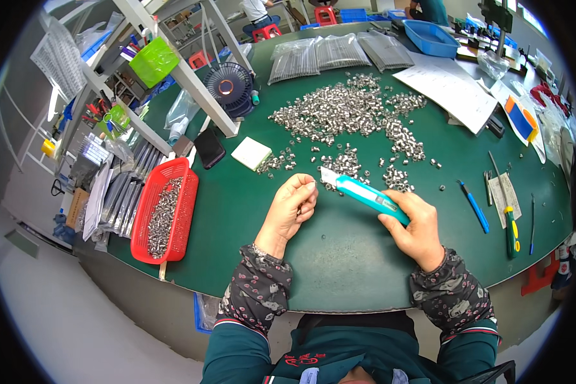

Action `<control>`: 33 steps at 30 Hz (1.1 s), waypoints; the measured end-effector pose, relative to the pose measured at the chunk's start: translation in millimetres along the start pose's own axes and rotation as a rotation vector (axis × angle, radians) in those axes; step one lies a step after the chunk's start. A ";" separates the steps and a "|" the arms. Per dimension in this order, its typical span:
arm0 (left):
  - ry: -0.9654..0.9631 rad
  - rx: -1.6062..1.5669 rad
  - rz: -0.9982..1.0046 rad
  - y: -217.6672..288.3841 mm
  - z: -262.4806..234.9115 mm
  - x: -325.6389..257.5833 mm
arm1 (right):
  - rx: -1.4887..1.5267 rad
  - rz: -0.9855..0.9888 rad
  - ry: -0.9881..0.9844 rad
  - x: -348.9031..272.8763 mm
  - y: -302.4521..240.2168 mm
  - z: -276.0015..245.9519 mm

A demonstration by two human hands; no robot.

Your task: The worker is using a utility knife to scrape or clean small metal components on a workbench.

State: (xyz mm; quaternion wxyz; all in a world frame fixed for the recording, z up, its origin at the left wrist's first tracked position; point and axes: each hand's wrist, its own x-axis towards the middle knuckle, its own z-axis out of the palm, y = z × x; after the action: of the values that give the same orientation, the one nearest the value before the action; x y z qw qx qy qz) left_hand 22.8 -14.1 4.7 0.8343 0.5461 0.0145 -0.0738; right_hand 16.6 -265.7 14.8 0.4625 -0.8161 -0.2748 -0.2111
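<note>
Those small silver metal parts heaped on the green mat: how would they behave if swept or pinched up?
The metal parts look like short shiny cylinders, so loose ones would probably roll or scatter when pushed; strays already lie apart from the heap. Likely rigid, dense for their size, and slick to pinch. The left hand seems to hold one at the fingertips.

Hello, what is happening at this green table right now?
A person sits at a green table. The right hand holds a teal utility knife, its blade pointing toward the left hand. The left hand's fingers are curled around something small, probably one of the small metal parts, though it is hard to see. A big heap of these metal parts lies further back, and a red basket at the left holds more.
</note>
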 end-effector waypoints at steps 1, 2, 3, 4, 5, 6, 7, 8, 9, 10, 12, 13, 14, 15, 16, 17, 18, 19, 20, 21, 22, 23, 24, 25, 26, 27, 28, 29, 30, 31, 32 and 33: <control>-0.033 -0.208 0.007 1.3 -2.1 -0.9 | 0.002 -0.011 0.001 -0.5 -0.5 0.3; -0.029 -0.270 0.017 2.4 -2.0 -0.9 | 0.030 0.002 -0.026 -0.9 -0.8 0.7; -0.032 -0.270 0.026 1.5 -3.2 -0.3 | 0.055 0.018 -0.054 -1.5 -1.3 1.0; -0.046 -0.254 0.055 -1.3 -6.1 0.8 | 0.086 0.047 -0.074 -2.1 -2.1 1.8; -0.061 -0.238 0.083 -2.7 -7.5 1.2 | 0.084 0.040 -0.072 -1.5 -2.2 1.8; -0.060 -0.212 0.094 -2.3 -7.1 1.3 | 0.081 0.055 -0.097 -1.3 -1.9 1.8; -0.064 -0.212 0.096 -2.3 -7.0 1.7 | 0.079 0.072 -0.121 -1.1 -1.5 1.8; -0.069 -0.205 0.119 -2.5 -7.2 2.3 | 0.076 0.070 -0.119 -1.1 -0.9 2.1; -0.072 -0.198 0.143 -2.6 -7.4 2.6 | 0.103 0.090 -0.133 -1.0 -0.2 2.6; -0.072 -0.199 0.144 -2.4 -8.1 2.6 | 0.129 0.110 -0.148 -1.0 0.3 2.9; -0.071 -0.213 0.119 -2.4 -9.5 2.9 | 0.137 0.122 -0.162 -0.8 0.9 2.9; -0.073 -0.214 0.117 -3.1 -9.1 3.6 | 0.145 0.135 -0.176 -0.9 1.4 2.7; -0.066 -0.213 0.115 -4.0 -8.6 4.1 | 0.143 0.137 -0.175 -1.5 2.6 3.1; -0.056 -0.210 0.114 -4.3 -8.4 4.0 | 0.162 0.133 -0.183 -1.8 4.0 4.1; -0.056 -0.211 0.112 -4.4 -8.2 3.7 | 0.181 0.129 -0.190 -2.2 4.9 4.5; -0.062 -0.207 0.107 -4.3 -7.8 3.3 | 0.181 0.131 -0.190 -2.2 4.7 4.0; -0.068 -0.205 0.100 -4.6 -7.6 3.1 | 0.179 0.154 -0.216 -2.1 4.7 3.5; -0.068 -0.207 0.097 -4.8 -7.2 3.1 | 0.177 0.176 -0.242 -2.1 5.0 3.2; -0.076 -0.182 0.095 -4.6 -6.6 3.4 | 0.177 0.180 -0.243 -2.3 6.4 3.3; -0.079 -0.157 0.095 -4.2 -6.8 2.5 | 0.160 0.172 -0.239 -2.5 7.9 3.9; -0.075 -0.158 0.094 -3.9 -7.4 2.0 | 0.144 0.164 -0.235 -2.6 9.0 4.6; -0.071 -0.142 0.079 -3.5 -8.2 1.6 | 0.147 0.165 -0.238 -1.8 5.6 3.5; -0.071 -0.127 0.063 -3.5 -8.1 1.5 | 0.022 0.121 -0.215 -0.5 -1.7 0.1; -0.071 -0.128 0.060 -3.6 -7.5 1.2 | -0.101 0.075 -0.192 0.1 -6.2 -1.3; -0.039 -0.122 0.044 -3.6 -6.6 0.7 | -0.101 0.077 -0.194 -0.5 -7.3 -0.6; -0.007 -0.114 0.030 -3.8 -5.7 0.6 | -0.138 0.014 -0.149 -1.2 -7.6 0.2; -0.006 -0.115 0.030 -4.0 -4.5 0.3 | -0.174 -0.049 -0.104 -1.4 -7.6 0.9; 0.015 -0.130 -0.007 -4.1 -3.1 0.1 | -0.174 -0.050 -0.105 -0.6 -6.7 0.9; 0.038 -0.144 -0.042 -4.1 -2.8 -0.5 | -0.118 -0.043 -0.035 1.2 -4.6 0.3; 0.040 -0.145 -0.039 -3.7 -3.4 -0.6 | -0.062 -0.037 0.034 2.6 -2.6 -0.7; 0.057 -0.148 -0.045 -2.9 -4.1 -0.1 | -0.027 -0.047 0.037 3.4 -0.4 -2.1; 0.077 -0.151 -0.049 -1.9 -5.7 -0.3 | -0.023 -0.050 0.034 3.6 -1.6 -2.0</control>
State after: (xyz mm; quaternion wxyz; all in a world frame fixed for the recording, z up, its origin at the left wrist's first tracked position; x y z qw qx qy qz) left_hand 22.6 -9.6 0.7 0.8698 0.4838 0.0655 -0.0720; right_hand 18.1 -265.9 19.0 0.4522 -0.8105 -0.2849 -0.2394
